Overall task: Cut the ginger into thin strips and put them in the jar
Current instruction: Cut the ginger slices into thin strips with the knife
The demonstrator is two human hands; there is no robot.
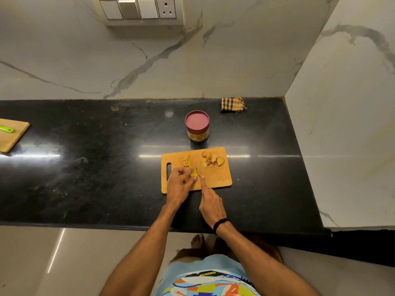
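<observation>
Left hand (180, 182): fingers closed on yellow ginger slice (194, 173), pinning it.
Right hand (211, 205): wrapped around small steel knife (198, 172).
Technique: keep fingertips curled clear; cut narrow, even strips on the wooden board (215, 178).

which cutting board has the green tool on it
The far-left cutting board at the counter's edge carries the green tool; the central cutting board under the hands holds ginger instead.

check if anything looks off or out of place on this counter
One thing stands out: the jar behind the cutting board has its red lid on, though strips must go in. A small orange stain marks the counter near the wall. Otherwise tidy.
</observation>
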